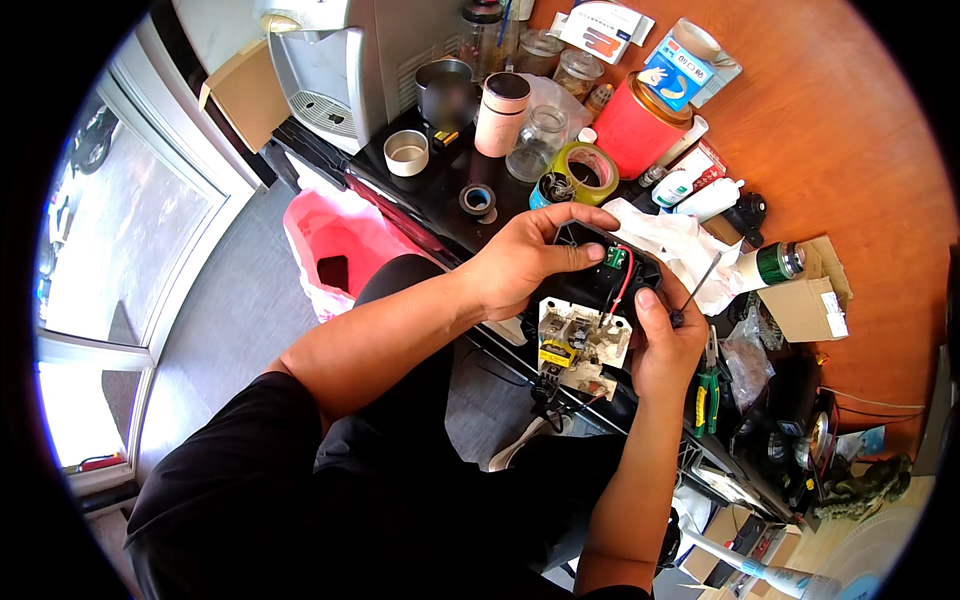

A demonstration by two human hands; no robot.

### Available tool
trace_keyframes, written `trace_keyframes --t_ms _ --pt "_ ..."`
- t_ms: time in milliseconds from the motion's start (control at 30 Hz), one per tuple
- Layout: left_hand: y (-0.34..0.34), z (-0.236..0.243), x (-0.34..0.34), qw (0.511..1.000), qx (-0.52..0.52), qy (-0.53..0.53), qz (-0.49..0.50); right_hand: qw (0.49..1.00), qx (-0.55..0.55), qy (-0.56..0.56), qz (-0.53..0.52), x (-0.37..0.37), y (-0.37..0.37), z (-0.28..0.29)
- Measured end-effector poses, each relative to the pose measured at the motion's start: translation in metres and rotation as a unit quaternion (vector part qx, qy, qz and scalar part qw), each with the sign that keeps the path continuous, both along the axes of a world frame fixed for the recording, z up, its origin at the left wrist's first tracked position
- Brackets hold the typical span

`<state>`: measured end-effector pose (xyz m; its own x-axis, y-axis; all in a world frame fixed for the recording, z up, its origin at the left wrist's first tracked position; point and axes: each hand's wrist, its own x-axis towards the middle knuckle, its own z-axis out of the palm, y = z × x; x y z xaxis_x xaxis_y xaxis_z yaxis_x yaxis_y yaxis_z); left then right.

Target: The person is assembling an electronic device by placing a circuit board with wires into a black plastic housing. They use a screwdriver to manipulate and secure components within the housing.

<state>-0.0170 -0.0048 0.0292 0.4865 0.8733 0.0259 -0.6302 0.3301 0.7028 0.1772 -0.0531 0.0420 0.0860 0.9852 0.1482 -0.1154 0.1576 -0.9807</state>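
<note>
At the person's one o'clock I see a black plastic housing (588, 284), the left hand (530, 260) pinching its ten o'clock edge, the right hand (664, 345) gripping its four o'clock side plus a screwdriver (701, 283); a cream component board (610, 346) sits at six.

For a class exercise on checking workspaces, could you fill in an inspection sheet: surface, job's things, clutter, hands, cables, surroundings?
Surface: black tabletop, crowded along the back.
Job's things: black case with a small green board; just below it, a pale plate carrying a yellow part.
Clutter: pink bottle, glass jar, tape roll, red tin; green-handled pliers on the right.
Hands: left hand grips the case's left side; right hand holds its right side, a thin metal-shafted tool showing beyond the fingers.
Cables: red wire runs from the green board toward the plate; far end unclear.
Surroundings: glass door and pink bag on the left.
</note>
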Motion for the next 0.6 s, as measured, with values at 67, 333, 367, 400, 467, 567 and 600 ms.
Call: trace_keyframes --t_ms 67,333,367,400,467,567,600 --pt "0.0 0.001 0.002 0.998 0.052 0.03 0.034 1.0 0.003 0.004 -0.003 -0.001 0.001 -0.001" --pt "-0.002 0.002 0.001 1.0 -0.005 0.011 0.025 0.999 -0.005 0.032 0.011 0.002 0.001 -0.001" --pt "-0.002 0.003 0.0 1.0 -0.003 0.012 0.021 0.999 -0.007 0.033 0.016 0.003 0.0 -0.001" --pt "-0.002 0.002 0.001 1.0 0.004 0.009 0.023 0.999 -0.008 0.034 0.02 0.004 0.0 -0.002" --pt "-0.001 -0.001 0.002 0.999 0.01 0.014 0.028 1.0 0.0 0.022 0.011 0.003 0.0 -0.003" --pt "0.0 -0.005 0.006 0.996 0.059 0.03 0.065 0.999 0.021 -0.012 -0.033 -0.008 -0.001 0.002" --pt "-0.001 -0.005 0.008 0.995 0.056 0.031 0.073 0.997 0.039 -0.046 -0.044 -0.009 -0.002 0.001"
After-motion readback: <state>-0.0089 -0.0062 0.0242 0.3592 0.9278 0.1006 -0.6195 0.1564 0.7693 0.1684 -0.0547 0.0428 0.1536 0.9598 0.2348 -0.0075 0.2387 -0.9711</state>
